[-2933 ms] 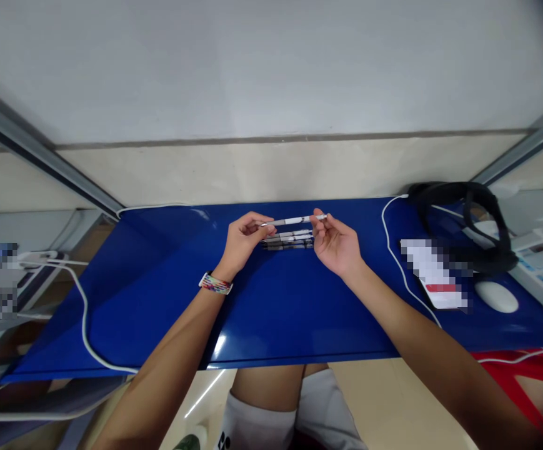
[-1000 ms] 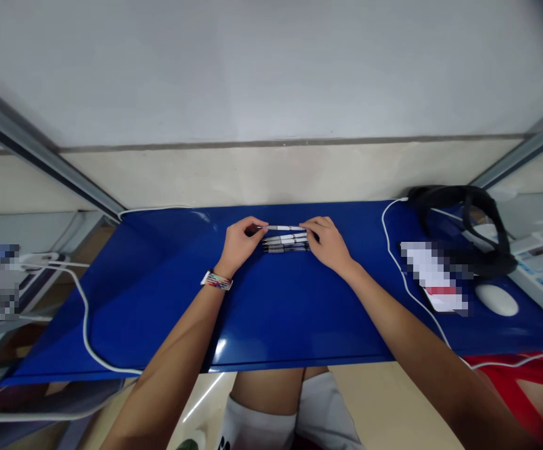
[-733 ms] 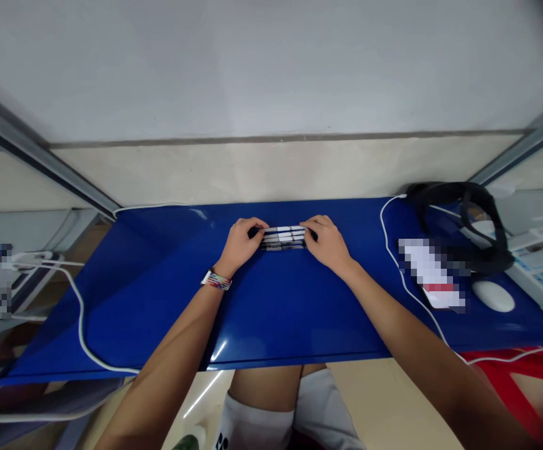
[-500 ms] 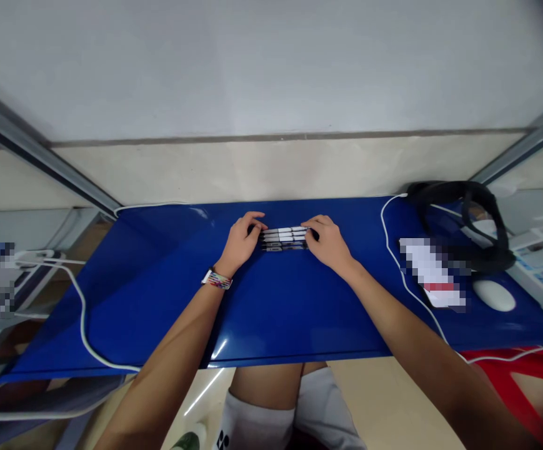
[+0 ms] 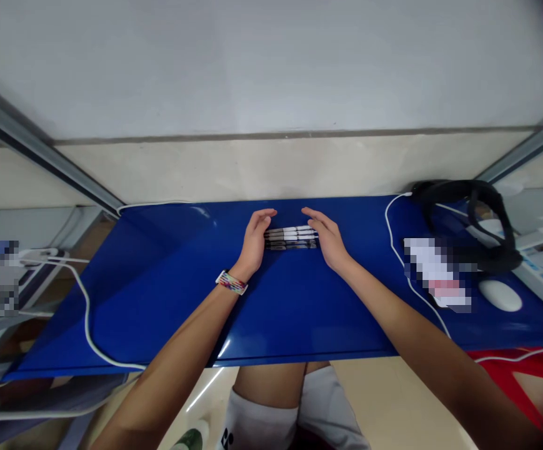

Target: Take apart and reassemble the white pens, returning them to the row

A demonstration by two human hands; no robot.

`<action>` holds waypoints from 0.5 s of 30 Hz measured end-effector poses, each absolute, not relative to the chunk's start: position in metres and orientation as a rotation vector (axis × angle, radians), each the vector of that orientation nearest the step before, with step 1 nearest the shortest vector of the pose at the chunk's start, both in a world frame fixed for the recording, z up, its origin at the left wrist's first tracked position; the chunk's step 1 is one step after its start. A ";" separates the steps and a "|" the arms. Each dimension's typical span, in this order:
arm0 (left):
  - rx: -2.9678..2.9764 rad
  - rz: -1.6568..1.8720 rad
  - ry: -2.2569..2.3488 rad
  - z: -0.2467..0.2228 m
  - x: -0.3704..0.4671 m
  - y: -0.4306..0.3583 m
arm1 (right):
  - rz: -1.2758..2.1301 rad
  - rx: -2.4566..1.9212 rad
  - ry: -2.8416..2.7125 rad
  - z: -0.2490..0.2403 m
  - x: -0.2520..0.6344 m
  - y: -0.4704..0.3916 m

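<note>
Several slim pens (image 5: 290,234), white-barrelled at the back and darker at the front, lie side by side on the blue table (image 5: 299,300). My left hand (image 5: 254,242) stands at their left ends, palm turned inward and fingers stretched forward; a colourful band (image 5: 232,282) is on its wrist. At the right ends my right hand (image 5: 330,242) mirrors it, with fingers extended past the row. The pen tips meet or nearly meet both palms; exact contact is hard to make out. Neither hand is gripped round the pens.
A black head strap (image 5: 496,219), a blurred-out phone-like item (image 5: 437,275) and a white mouse (image 5: 500,295) are at the right. One white cable (image 5: 390,231) runs beside them; another (image 5: 87,312) crosses the table's left side. A wall (image 5: 271,169) stands behind.
Both hands have let go of their fingertip hold on the pen ends. The fingers have straightened, and the palms now face each other at the ends of the row.
</note>
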State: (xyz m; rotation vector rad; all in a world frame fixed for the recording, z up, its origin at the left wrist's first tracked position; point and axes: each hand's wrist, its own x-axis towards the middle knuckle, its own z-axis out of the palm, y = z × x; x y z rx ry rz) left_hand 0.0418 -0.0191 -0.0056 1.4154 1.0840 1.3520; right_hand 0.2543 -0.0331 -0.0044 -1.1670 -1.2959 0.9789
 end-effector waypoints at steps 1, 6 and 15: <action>1.406 1.344 1.082 -0.004 0.042 -0.019 | 0.961 -1.183 -1.311 -0.004 0.253 -0.035; 1.425 1.287 1.149 -0.001 0.042 -0.020 | 0.828 -1.249 -1.351 0.000 0.253 -0.037; 1.725 1.245 1.229 0.032 0.025 -0.037 | 0.649 -0.914 -1.323 0.072 0.288 -0.113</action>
